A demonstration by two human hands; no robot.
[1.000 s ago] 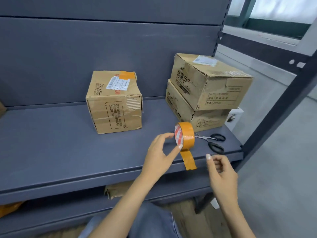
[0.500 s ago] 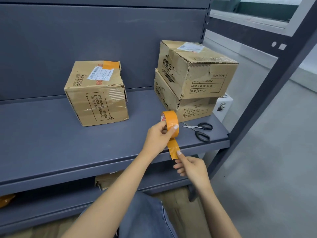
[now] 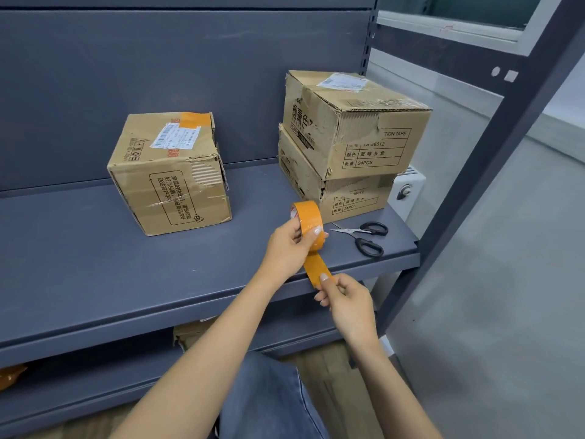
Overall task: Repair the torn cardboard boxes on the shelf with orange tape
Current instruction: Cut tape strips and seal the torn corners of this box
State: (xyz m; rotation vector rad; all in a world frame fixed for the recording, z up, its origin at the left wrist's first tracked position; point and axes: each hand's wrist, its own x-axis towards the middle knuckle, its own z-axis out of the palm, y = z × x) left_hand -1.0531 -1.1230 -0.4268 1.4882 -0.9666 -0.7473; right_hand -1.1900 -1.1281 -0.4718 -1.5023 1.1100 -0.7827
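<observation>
Here the left hand (image 3: 289, 245) grips the roll of orange tape (image 3: 307, 220) just above the front part of the shelf (image 3: 95, 267), fingers curled round its rim, while the right hand (image 3: 346, 299) pinches the loose end of the tape strip (image 3: 315, 269) just below it, at the shelf's front edge. The strip runs short and nearly straight down from roll to fingers, so a longer piece would probably come from drawing the two hands apart along that line. The torn boxes lie beyond the hands: the single box (image 3: 171, 172) stands back and to the left, nearer the left hand, and the stack of two boxes (image 3: 351, 144) sits just behind the roll and slightly to the right, with ragged cardboard showing along its front corners. The stack looks the closer target. The scissors (image 3: 364, 237) lie on the shelf just right of the roll, within easy reach of the right hand for cutting.
</observation>
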